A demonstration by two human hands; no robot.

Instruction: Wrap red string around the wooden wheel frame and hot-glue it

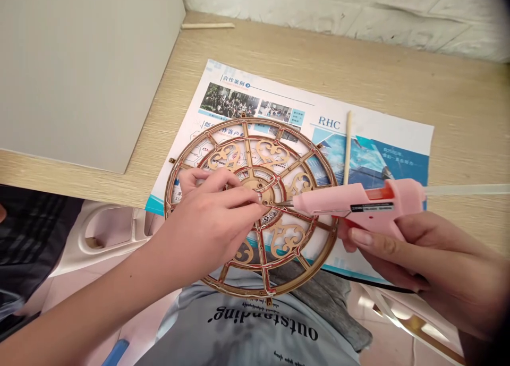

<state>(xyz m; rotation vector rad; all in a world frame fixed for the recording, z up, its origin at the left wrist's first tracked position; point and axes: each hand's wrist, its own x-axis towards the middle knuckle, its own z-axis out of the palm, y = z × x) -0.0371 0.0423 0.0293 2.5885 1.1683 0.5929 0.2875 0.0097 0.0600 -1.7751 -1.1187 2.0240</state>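
Closest to my camera, the left forearm (131, 281) slants from the bottom left corner up to the left hand (219, 209), which I see palm down over the hub of a round spoked frame (252, 184). Its fingers are bent with the tips drawn close together at the hub; whether they pinch anything there, I cannot tell. From my right, the right hand (430, 254) wraps the handle of a pink glue gun (350, 204), thumb lying along the near side and fingers curled beneath.

I read the gun's long axis as nearly level across my view, its nozzle pointing left at the hub, just beside the left fingertips; I can't make out whether it touches. A pale rod (466, 189) runs out of its back to the right edge.

The frame's far side lies over a printed leaflet (370, 122), while its near rim reaches past the table's front edge, above the light shirt (255, 329). One wooden stick (348, 143) lies right of the rim, pointing away from me. Outward, I get bare wood of the table (470, 116) beyond the leaflet's right end and along the wall (358, 10). On the left, a grey panel (79, 63) bounds my room, with another stick (208, 25) by its far corner.
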